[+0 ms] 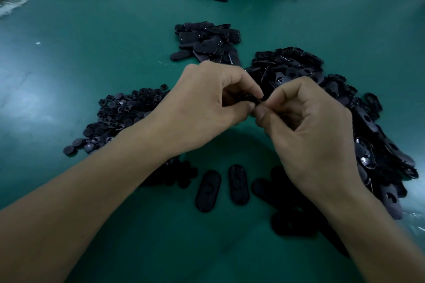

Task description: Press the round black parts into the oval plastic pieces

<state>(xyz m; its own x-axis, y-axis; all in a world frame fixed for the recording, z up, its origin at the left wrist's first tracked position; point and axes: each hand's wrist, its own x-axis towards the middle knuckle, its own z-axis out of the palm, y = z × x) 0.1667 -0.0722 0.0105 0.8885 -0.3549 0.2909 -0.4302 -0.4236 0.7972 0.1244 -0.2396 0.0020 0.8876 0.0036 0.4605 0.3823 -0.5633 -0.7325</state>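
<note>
Oval plastic pieces (208, 189) lie on the green table (92, 41); left hand (202, 110) and right hand (310, 135), fingers curled, together pinch one small black part (249, 98), largely hidden.

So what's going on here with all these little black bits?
A person is putting small black parts together over a green table. The left hand and right hand meet fingertip to fingertip, both pinching a black piece that is mostly hidden. A heap of round parts lies to the left, a heap of oval pieces to the right, and two loose ovals lie nearest the person.
</note>
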